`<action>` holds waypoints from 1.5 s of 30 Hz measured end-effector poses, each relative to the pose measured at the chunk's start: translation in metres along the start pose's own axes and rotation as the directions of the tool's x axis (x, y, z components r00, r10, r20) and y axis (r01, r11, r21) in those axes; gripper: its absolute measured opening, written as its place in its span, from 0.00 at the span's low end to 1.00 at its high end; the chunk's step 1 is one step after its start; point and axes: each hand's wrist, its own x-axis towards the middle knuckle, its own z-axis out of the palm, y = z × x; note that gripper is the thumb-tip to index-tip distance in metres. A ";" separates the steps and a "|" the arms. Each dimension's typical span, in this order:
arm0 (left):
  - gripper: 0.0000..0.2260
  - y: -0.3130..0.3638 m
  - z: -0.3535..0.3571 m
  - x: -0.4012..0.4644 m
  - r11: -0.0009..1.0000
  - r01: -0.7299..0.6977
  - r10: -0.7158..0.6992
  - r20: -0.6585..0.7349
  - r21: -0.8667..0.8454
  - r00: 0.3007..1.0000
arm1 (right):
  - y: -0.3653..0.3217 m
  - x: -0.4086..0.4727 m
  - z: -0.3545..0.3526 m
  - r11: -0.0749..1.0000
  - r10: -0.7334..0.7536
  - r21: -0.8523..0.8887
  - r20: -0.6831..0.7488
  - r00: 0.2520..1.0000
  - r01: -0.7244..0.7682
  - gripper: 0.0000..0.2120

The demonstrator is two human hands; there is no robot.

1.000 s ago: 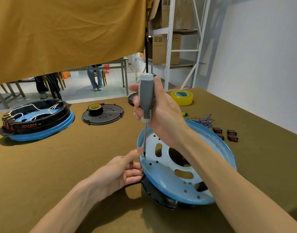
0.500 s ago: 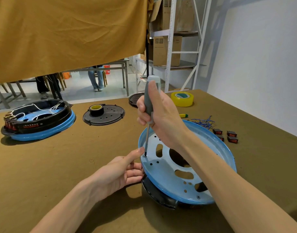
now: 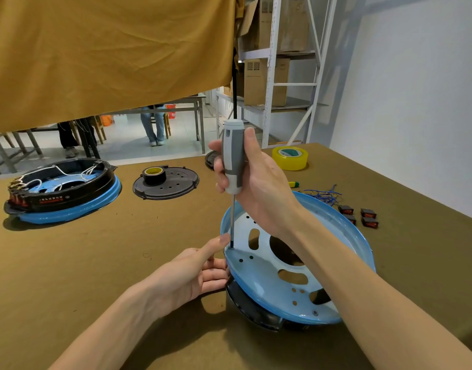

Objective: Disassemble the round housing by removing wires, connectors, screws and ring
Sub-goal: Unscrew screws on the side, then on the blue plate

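A: What are the hands doing?

B: The right hand (image 3: 259, 188) grasps a grey screwdriver (image 3: 232, 166) upright, its tip set at the near-left part of the blue round housing (image 3: 261, 276). The left hand (image 3: 187, 276) clasps the housing's left rim, thumb up beside the shaft.

A: And the surface?

B: An olive-brown table (image 3: 96, 263), the housing tilted at near right. An ochre cloth (image 3: 109, 54) hangs over the far edge; metal shelving (image 3: 272, 76) with boxes stands by a white wall.

A: Anything unclear?

B: The forearm hides much of the housing's plate; the screw under the tip cannot be made out.

A: Counts?

B: One second housing (image 3: 61, 193) at far left, one black disc (image 3: 171, 182) carrying one black tape roll (image 3: 153, 174), one yellow tape roll (image 3: 290, 154), one blue wire bundle (image 3: 323, 194), four switches (image 3: 360, 216).
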 end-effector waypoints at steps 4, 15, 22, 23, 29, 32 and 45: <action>0.54 0.000 0.001 0.001 1.000 0.012 -0.011 -0.016 0.004 1.000 | 0.001 0.001 0.004 0.995 -0.038 -0.091 -0.025 0.999 0.036 0.22; 0.61 0.002 0.002 -0.001 1.000 0.014 -0.014 -0.037 -0.012 0.999 | 0.005 0.002 0.003 0.988 -0.030 -0.152 -0.019 0.999 0.027 0.23; 0.65 0.002 0.004 -0.003 1.000 0.004 -0.004 -0.039 0.001 0.999 | 0.004 0.002 0.004 0.999 0.051 -0.010 -0.012 0.999 -0.052 0.36; 0.64 0.002 0.003 -0.004 1.000 0.002 -0.002 -0.033 0.004 0.999 | 0.005 0.002 0.004 0.998 0.039 -0.046 -0.022 0.999 -0.040 0.35; 0.63 0.003 0.004 -0.005 1.000 0.013 -0.013 -0.034 -0.001 0.999 | 0.004 0.000 0.001 1.000 0.005 -0.024 -0.001 1.000 -0.005 0.30; 0.64 0.003 0.005 -0.005 1.000 0.017 -0.017 -0.036 0.002 0.999 | 0.000 0.002 0.001 1.000 0.014 0.023 0.013 1.000 -0.014 0.31; 0.55 0.007 0.007 -0.006 0.999 0.014 -0.013 -0.008 0.031 1.000 | -0.007 0.008 0.001 0.999 -0.033 -0.028 -0.093 0.995 0.031 0.25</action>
